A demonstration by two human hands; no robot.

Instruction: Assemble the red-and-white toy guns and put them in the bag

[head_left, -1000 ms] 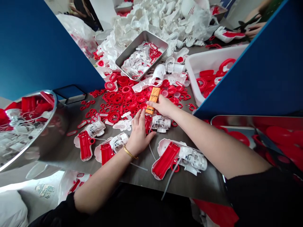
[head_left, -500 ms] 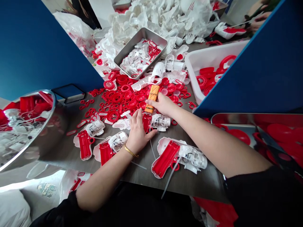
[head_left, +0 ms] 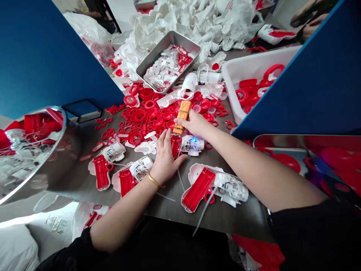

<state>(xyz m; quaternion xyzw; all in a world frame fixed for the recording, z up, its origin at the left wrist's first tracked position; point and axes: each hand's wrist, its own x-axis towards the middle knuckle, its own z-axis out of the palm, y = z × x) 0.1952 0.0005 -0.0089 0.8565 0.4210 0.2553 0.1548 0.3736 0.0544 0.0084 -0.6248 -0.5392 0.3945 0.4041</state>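
My right hand (head_left: 196, 122) is closed around an orange block (head_left: 182, 116) with a dark band round it. The block's lower end meets the red compartment (head_left: 176, 143) of a half-open toy gun. Blue light shines in that toy's white wired barrel section (head_left: 192, 145). Beside the compartment's left side, my left hand (head_left: 165, 158) rests with fingers stretched and thumb apart, hiding part of the toy. Nearer me lie other opened toy guns: one at right (head_left: 198, 190), one by my left wrist (head_left: 126, 181), another farther left (head_left: 100, 173).
Loose red parts (head_left: 139, 114) lie heaped beyond my hands, below a metal tray (head_left: 141, 69) of small pieces. A white bin (head_left: 229, 81) stands right, a metal bowl (head_left: 63, 124) left. Blue panels (head_left: 284, 101) flank the table. A co-worker's hands show at top right.
Blue light now shows in the white section of the toy between my hands; it was unlit before. Both hands hold nearly the same place, and the view has shifted slightly.
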